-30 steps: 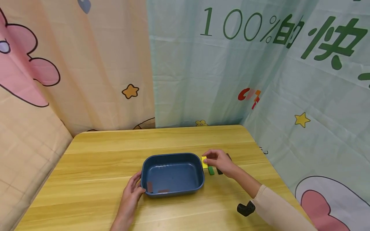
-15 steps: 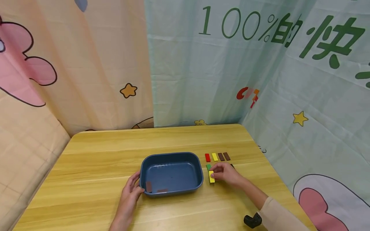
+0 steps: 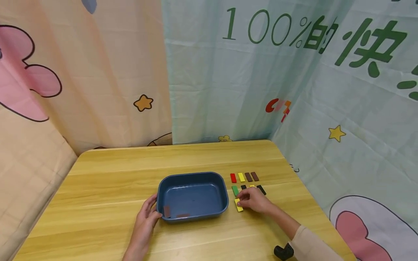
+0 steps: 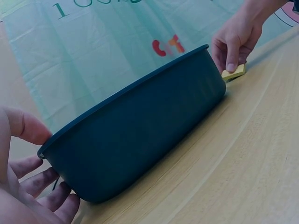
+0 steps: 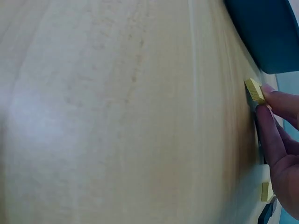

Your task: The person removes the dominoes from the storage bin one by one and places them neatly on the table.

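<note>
On the table sits a deep blue plastic basin. My left hand holds its left end; in the left wrist view the thumb is at the rim and the fingers lie against the outer wall. Right of the basin, my right hand pinches a yellow block, a small flat domino-shaped piece, between thumb and fingers. In the right wrist view that yellow block is tilted, close to the tabletop. Inside the basin, a brown block is at the left and another brown block at the near side.
Beyond the right hand lie a red block, a yellow block and two brown blocks in a row. Nearer are a green block, black blocks and a partly hidden yellow one. Printed curtains surround the table.
My right hand has moved from the basin's far right side toward me with the yellow block, uncovering the back row. The left hand stays at the basin.
</note>
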The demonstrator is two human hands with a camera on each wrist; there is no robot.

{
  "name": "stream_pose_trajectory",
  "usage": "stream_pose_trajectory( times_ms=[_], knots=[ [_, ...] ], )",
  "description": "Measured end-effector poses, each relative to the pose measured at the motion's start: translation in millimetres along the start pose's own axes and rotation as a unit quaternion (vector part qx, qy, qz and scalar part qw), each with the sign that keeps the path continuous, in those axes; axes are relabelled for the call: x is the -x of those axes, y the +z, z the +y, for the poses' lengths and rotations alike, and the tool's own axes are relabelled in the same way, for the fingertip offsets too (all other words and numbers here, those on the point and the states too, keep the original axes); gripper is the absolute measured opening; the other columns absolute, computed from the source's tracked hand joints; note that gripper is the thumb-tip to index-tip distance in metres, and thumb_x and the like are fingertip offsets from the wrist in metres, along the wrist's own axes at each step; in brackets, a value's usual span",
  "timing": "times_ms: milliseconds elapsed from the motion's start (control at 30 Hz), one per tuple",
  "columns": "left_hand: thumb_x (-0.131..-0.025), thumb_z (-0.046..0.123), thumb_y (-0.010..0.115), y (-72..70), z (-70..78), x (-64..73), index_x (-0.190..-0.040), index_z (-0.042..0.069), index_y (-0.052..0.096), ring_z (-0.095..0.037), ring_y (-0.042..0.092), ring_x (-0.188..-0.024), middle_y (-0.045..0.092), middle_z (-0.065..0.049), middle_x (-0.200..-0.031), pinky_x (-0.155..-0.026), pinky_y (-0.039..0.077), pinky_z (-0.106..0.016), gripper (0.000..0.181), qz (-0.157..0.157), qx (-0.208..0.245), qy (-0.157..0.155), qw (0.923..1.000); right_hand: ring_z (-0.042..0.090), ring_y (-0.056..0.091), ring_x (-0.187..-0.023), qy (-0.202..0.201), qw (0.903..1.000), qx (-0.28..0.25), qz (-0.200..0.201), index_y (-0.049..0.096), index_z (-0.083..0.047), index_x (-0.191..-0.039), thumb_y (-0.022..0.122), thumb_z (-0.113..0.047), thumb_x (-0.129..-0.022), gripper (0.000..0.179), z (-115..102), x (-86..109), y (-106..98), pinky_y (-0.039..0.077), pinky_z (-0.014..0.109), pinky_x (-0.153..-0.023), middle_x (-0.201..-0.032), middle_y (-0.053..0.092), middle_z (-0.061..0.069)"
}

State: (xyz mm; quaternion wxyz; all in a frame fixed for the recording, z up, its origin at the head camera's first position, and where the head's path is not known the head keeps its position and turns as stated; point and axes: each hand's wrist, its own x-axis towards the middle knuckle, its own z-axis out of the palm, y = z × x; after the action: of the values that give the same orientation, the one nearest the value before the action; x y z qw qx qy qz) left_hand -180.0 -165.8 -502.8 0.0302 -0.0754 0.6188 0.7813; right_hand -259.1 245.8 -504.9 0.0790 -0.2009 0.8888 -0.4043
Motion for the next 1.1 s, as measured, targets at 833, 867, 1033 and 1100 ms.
stream_pose_trajectory(
  times_ms=[833, 867, 1033, 1100],
  knots=[
    [-0.095, -0.008, 0.047, -0.8, -6.1, 3.0, -0.161, 0.005, 0.027, -0.021, 0.045, -0.131, 0.031, -0.011, -0.163, -0.094, 0.044, -0.019, 0.070, -0.011, 0.006, -0.009, 0.9999, 0.016, 0.061, -0.078, 0.082, 0.9938, 0.015, 0.074, 0.075, -0.004, -0.099, 0.072, -0.010, -0.095, 0.008, -17.6, 3.9, -2.4, 0.053, 0.029, -0.068, -0.087, 0.066, -0.001],
    [-0.094, -0.008, 0.047, -1.0, -5.7, 2.9, -0.161, 0.005, 0.027, -0.021, 0.045, -0.131, 0.031, -0.011, -0.163, -0.095, 0.044, -0.019, 0.070, -0.010, 0.009, -0.008, 0.9999, 0.017, 0.061, -0.079, 0.080, 0.9941, 0.009, 0.073, 0.075, -0.003, -0.101, 0.072, -0.010, -0.096, 0.009, -20.6, 1.2, -4.5, 0.053, 0.030, -0.069, -0.088, 0.066, -0.001],
    [-0.094, -0.008, 0.048, -2.3, -3.6, 1.7, -0.160, 0.004, 0.028, -0.023, 0.043, -0.133, 0.031, -0.011, -0.162, -0.095, 0.044, -0.019, 0.071, -0.011, 0.012, 0.001, 0.9999, 0.025, 0.065, -0.078, 0.053, 0.9972, -0.027, 0.045, 0.074, 0.002, -0.106, 0.071, -0.012, -0.097, 0.017, -36.5, -13.8, -15.3, 0.055, 0.032, -0.068, -0.093, 0.067, 0.003],
    [-0.094, -0.008, 0.048, -2.4, -3.5, 2.0, -0.160, 0.004, 0.028, -0.024, 0.041, -0.134, 0.031, -0.012, -0.162, -0.095, 0.044, -0.019, 0.070, -0.013, 0.012, 0.003, 0.9998, 0.026, 0.066, -0.078, 0.041, 0.9982, -0.028, 0.034, 0.074, 0.002, -0.107, 0.071, -0.013, -0.097, 0.018, -42.9, -18.9, -17.5, 0.055, 0.032, -0.067, -0.094, 0.068, 0.003]
  ],
)
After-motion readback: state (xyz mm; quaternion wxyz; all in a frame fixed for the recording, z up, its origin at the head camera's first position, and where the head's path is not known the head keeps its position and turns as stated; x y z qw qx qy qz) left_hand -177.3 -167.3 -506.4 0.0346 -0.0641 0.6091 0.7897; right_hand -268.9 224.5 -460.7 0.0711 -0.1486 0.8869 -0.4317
